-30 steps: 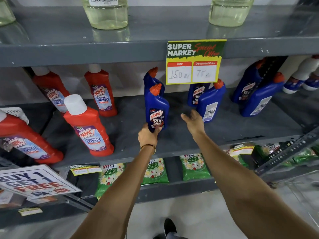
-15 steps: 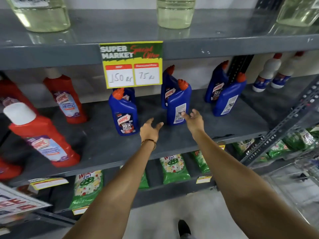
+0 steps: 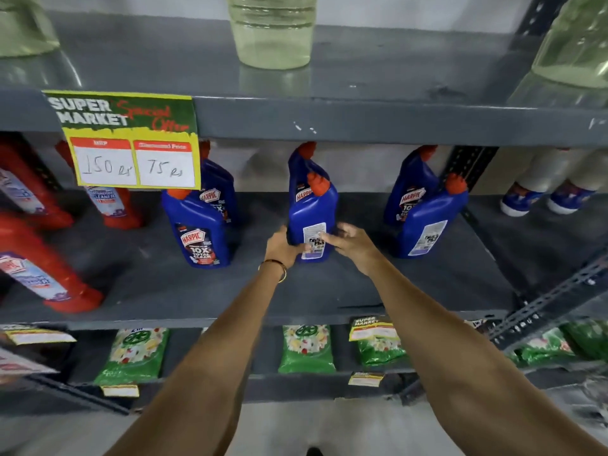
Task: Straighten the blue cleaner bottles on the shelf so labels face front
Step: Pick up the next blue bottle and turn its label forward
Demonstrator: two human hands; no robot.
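Blue cleaner bottles with orange caps stand in three pairs on the grey middle shelf (image 3: 329, 291). The left front bottle (image 3: 199, 232) shows its front label. The middle front bottle (image 3: 312, 222) shows its white back label; my left hand (image 3: 283, 245) grips its lower left side and my right hand (image 3: 352, 241) its lower right side. A second blue bottle (image 3: 301, 169) stands right behind it, front label showing. At the right, a front bottle (image 3: 427, 225) shows its back label, and the one behind it (image 3: 411, 189) shows its front label.
Red cleaner bottles (image 3: 42, 274) stand at the left of the same shelf, white bottles (image 3: 526, 189) at the far right. A price sign (image 3: 128, 139) hangs from the upper shelf edge. Green packets (image 3: 306, 350) lie on the lower shelf. A slanted metal strut (image 3: 552, 304) crosses at the right.
The view has shifted right. My left hand let go of the left front bottle; both hands moved to the middle front bottle and closed on it.
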